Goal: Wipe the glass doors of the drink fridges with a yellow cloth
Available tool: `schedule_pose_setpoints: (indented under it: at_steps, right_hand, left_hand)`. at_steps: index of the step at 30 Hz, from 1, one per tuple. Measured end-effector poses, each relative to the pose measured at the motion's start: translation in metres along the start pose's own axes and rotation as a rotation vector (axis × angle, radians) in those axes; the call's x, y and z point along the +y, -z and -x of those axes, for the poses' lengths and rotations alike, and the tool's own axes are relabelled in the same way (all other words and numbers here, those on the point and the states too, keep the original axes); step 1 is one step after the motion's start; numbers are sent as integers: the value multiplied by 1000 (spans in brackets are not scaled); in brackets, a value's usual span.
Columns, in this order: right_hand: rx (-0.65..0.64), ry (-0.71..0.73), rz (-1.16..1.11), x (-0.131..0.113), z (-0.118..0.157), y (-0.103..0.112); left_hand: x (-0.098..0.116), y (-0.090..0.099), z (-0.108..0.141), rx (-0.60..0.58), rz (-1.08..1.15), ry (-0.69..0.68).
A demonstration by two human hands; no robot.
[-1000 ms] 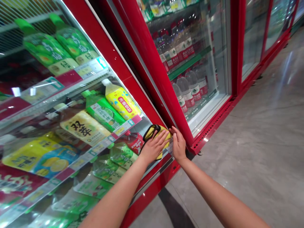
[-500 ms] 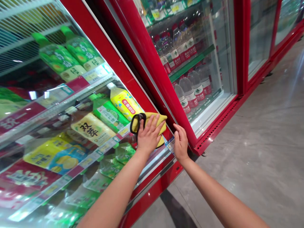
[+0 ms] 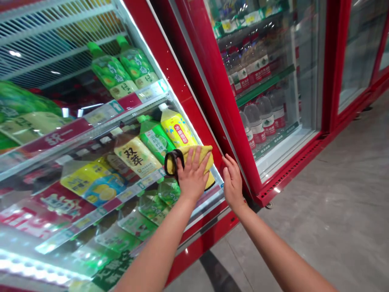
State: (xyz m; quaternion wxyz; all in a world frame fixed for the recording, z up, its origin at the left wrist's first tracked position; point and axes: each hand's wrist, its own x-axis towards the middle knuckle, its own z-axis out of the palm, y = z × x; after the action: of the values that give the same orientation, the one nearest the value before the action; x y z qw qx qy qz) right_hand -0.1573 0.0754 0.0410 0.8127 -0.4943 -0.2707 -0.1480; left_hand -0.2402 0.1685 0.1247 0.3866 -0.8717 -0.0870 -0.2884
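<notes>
My left hand (image 3: pixel 193 174) lies with spread fingers on a folded yellow cloth (image 3: pixel 199 156) with a black edge, pressing it to the glass door of a lit drinks fridge. Behind the cloth show a yellow-labelled bottle (image 3: pixel 178 129) and a green-labelled bottle (image 3: pixel 156 138). My right hand (image 3: pixel 233 184) is upright at the right edge of this door, fingers stretched out and close together, holding nothing that I can see. Whether its palm touches the red frame (image 3: pixel 179 77) cannot be made out.
To the right stands a second red fridge (image 3: pixel 209 93) holding water bottles (image 3: pixel 258 121), with a dark gap between the two. More red fridges run off at the far right. Grey polished floor (image 3: pixel 328 202) lies below. Several bottles line the shelves at left.
The left hand and cloth have slid left across the glass and now overlap the yellow-labelled bottle's base. My view has shifted left, and the right hand stays beside the door edge.
</notes>
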Motion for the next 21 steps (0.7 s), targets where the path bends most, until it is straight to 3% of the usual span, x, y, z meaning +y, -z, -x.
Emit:
schedule_pose_setpoints:
  at_steps: [2, 5, 6, 8, 10, 13, 15, 18, 19, 21]
  right_hand:
    - [-44, -11, -22, 2, -1, -3]
    - [-85, -22, -51, 4, -5, -7]
    - [-90, -27, -57, 4, -6, -9]
    - [-87, -38, -62, 4, -6, -12]
    - [-79, -43, -58, 5, -4, -15]
    - [-64, -36, -43, 4, 1, -16]
    - [-58, -15, -34, 2, 4, -16]
    - [-86, 39, -19, -4, 8, -16]
    - [-98, 57, -12, -6, 10, -16]
    - [-106, 87, -1, -9, 18, -19]
  left_hand:
    - [3, -8, 22, -3, -4, -33]
    - [4, -20, 34, -29, 8, -349]
    - [2, -19, 30, -33, 14, -396]
    - [-8, -13, 18, -37, 27, -327]
    - [-17, -2, 11, -39, 37, -152]
    - [-20, 6, 24, -14, 9, 52]
    - [-17, 2, 40, -3, -1, -23]
    - [-17, -6, 57, -22, 26, -265]
    - [-19, -7, 60, -25, 34, -284]
    - [-25, -4, 69, -5, 26, -165]
